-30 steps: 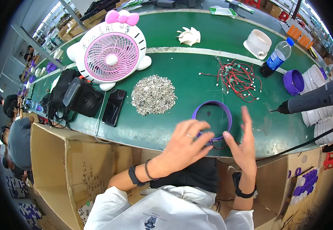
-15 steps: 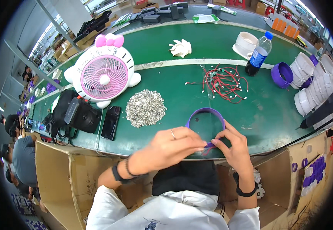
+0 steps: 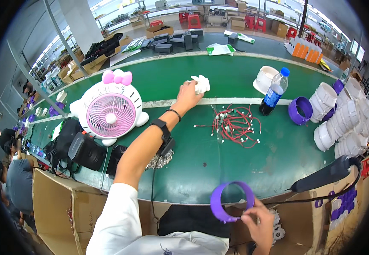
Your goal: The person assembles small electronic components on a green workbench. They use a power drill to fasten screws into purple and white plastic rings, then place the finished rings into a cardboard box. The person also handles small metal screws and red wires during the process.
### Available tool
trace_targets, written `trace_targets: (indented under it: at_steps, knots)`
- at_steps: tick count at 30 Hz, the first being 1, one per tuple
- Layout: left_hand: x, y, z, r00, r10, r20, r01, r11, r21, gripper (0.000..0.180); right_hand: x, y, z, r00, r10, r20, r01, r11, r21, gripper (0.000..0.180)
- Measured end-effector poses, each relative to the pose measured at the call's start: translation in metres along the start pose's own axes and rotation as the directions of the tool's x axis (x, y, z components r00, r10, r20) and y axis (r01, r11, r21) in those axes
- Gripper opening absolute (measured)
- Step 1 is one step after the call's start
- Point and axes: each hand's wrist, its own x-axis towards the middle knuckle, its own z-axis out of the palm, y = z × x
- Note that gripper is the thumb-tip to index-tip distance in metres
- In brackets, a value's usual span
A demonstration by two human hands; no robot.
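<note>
Fingers of the right hand (image 3: 263, 225) are pinched on the lower right edge of a purple ring (image 3: 218, 206). Head view: the ring is held tilted at the near edge of the green surface (image 3: 244, 170), its opening partly over the surface and partly over the edge. The left arm is extended forward across the surface. Fingers of the left hand (image 3: 187, 97) are at the left side of a white impeller (image 3: 202, 85), beyond the pale dividing strip; whether they are closed on it cannot be told.

Between the two hands lies a loose heap of red wires (image 3: 233, 127) with small white connectors. To the right of the heap stands a blue-capped bottle (image 3: 273, 95), just in front of a white round housing (image 3: 266, 77). Further right are a second purple ring (image 3: 296, 114) and stacked white rings (image 3: 327, 102). A dark handheld tool (image 3: 320, 176) with a cable is at the right near side. A white and pink fan (image 3: 139, 120) stands to the left of the left forearm. A pile of small metal parts (image 3: 164, 160) is partly hidden by that arm.
</note>
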Motion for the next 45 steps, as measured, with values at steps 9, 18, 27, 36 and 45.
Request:
trace_targets:
  at_steps: [9, 18, 27, 36, 45]
  knots:
    - [0.018, -0.022, 0.039, 0.979, -0.177, -0.105, 0.169, 0.982, -0.078, 0.048, -0.064, 0.029, -0.09, 0.936, 0.102, 0.337, -0.188, 0.954, 0.234, 0.018]
    - [-0.026, -0.009, -0.041, 0.925, -0.07, -0.375, -0.016, 0.975, -0.224, 0.01, -0.001, 0.074, -0.101, 0.966, 0.079, -0.248, -0.065, 0.996, 0.066, 0.02]
    - [-0.208, 0.114, -0.2, 0.993, 0.087, -0.078, -0.113, 0.883, -0.456, 0.013, 0.047, 0.16, -0.131, 0.743, -0.145, -0.653, 0.116, 0.989, -0.088, 0.026]
    - [-0.337, 0.198, -0.155, 0.809, 0.291, 0.51, 0.131, 0.757, -0.64, 0.017, -0.077, 0.079, -0.156, 0.469, -0.095, -0.878, -0.017, 0.993, -0.116, 0.026]
    - [-0.379, 0.298, -0.048, 0.71, 0.617, 0.339, 0.028, 0.456, -0.89, 0.028, -0.23, 0.024, -0.14, 0.091, -0.073, -0.993, -0.212, 0.973, -0.091, 0.023]
